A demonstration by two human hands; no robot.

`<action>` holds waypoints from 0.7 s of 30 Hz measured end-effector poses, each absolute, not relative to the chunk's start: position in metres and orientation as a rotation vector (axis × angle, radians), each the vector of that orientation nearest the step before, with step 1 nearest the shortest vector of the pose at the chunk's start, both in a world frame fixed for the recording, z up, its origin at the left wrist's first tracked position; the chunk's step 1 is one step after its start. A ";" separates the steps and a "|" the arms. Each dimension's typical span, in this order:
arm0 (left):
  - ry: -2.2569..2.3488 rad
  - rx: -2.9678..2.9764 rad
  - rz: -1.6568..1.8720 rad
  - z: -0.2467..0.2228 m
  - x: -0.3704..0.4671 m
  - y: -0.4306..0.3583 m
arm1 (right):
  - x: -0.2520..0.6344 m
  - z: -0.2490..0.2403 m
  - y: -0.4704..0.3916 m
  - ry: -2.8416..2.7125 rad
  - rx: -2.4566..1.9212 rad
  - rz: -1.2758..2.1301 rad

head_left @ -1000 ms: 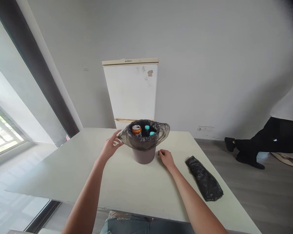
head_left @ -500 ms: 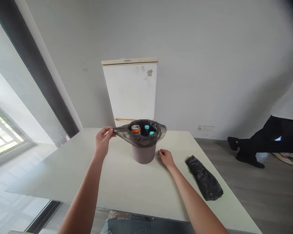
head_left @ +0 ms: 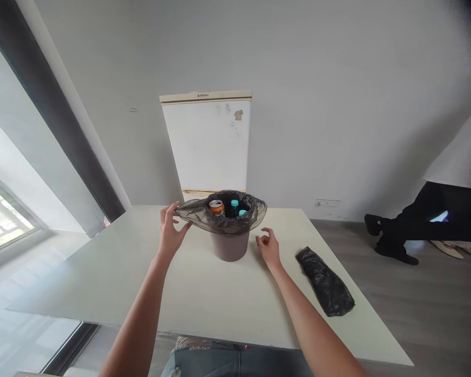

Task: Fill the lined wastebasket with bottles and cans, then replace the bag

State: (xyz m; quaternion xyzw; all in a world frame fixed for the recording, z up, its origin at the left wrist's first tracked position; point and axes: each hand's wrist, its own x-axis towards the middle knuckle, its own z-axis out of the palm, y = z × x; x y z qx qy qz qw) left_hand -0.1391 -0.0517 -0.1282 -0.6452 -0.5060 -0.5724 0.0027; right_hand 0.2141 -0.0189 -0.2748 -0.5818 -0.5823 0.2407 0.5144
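A purple-grey trash bin (head_left: 230, 247) stands upright on the table, lined with a black garbage bag (head_left: 220, 225) folded over its rim. Inside it sit an orange drink can (head_left: 216, 208) and two bottles with teal caps (head_left: 234, 203). My left hand (head_left: 171, 230) is at the bag's stretched left edge, thumb and fingers apart; the fingertips are close to the plastic or touching it. Just right of the bin, my right hand (head_left: 269, 247) hovers with loosely curled, parted fingers and holds nothing.
A folded black plastic bundle (head_left: 326, 283) lies on the right side of the white table (head_left: 204, 303). Behind the table stands a white refrigerator (head_left: 208, 141) against the wall. At far right, a seated person's dark-trousered legs (head_left: 412, 220) extend over the floor.
My left hand has opened from its pinch on the bag's edge, and the pulled-out plastic has slackened. My right hand has lifted slightly and its fingers have loosened.
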 end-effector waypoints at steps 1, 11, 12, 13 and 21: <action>-1.576 -2.016 -1.838 -0.128 -0.139 -0.051 | 0.214 -0.269 -0.021 -1.360 -1.381 0.552; -1.678 -2.180 -2.388 -0.110 -0.158 -0.035 | 0.236 -0.177 0.016 -1.419 -1.051 0.550; -1.647 -2.182 -2.476 -0.106 -0.158 -0.032 | 0.241 -0.169 0.021 -1.394 -1.046 0.551; -1.615 -2.179 -2.541 -0.102 -0.158 -0.030 | 0.245 -0.162 0.026 -1.366 -1.045 0.549; -1.491 -2.070 -2.520 -0.055 -0.142 -0.017 | 0.255 -0.096 0.024 -1.235 -0.905 0.663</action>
